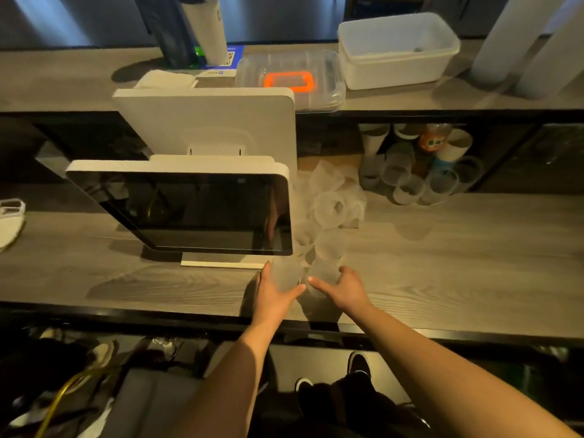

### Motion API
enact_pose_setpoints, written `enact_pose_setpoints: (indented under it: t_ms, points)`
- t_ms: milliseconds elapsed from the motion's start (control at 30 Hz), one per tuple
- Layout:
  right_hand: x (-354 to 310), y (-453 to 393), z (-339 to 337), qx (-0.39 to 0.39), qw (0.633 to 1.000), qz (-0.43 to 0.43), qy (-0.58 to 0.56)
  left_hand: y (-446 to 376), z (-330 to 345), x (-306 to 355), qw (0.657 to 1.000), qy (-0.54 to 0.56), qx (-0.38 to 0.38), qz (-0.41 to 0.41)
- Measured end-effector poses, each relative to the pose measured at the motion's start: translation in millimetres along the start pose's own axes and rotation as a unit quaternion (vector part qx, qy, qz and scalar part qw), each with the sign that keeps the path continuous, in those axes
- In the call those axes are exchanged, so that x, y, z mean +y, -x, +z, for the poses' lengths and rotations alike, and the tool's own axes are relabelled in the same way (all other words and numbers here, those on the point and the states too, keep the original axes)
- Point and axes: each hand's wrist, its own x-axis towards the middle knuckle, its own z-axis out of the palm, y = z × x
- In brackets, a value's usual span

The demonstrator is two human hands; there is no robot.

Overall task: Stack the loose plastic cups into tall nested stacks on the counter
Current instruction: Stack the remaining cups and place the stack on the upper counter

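Where the two forearms reach over the dark front edge of the bench [442, 248], each of the hands grips one translucent plastic cup. The left hand [274, 295] wraps fingers and thumb around the left cup [286, 275], which stands just off the corner of the tilted touchscreen terminal [189, 210]. The right hand [344, 289] closes around the right cup [324, 276], thumb on the near side. Both held cups sit close together, nearly touching, at the near end of the loose cup pile [328, 210]. This pile extends away from the hands along the right edge of the terminal, with cups lying tilted and on their sides against one another. Farther back and to the right, nested cup stacks [410, 178] lie on their sides, mouths facing the camera, under the upper shelf [63, 80]. On that shelf rest a clear lidded container [290, 77] with an orange insert and, beside it, a white open tub [398, 49].
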Motion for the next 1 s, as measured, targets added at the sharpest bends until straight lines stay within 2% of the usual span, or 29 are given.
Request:
enact_pose_setpoints:
  t_ms: [200, 333, 600, 833, 1000]
  points:
    - [-1, 2, -1, 0.034, 0.999, 0.011, 0.001, 0, 11, 0, 0.999, -0.046, 0.000, 0.006]
    - [4, 6, -11, 0.042, 0.998, 0.024, -0.026, 3, 14, 1, 0.999, -0.035, -0.012, 0.027]
    - [9, 28, -43, 0.068, 0.982, 0.019, -0.178, 21, 12, 17, 0.997, 0.048, -0.018, 0.052]
    - [-11, 56, -77, 0.120, 0.928, -0.074, -0.344, 38, 6, 41, 0.989, -0.013, -0.049, 0.142]
    - [-28, 67, -93, 0.077, 0.950, -0.156, -0.259, 46, 4, 54, 0.980, 0.000, -0.077, 0.182]
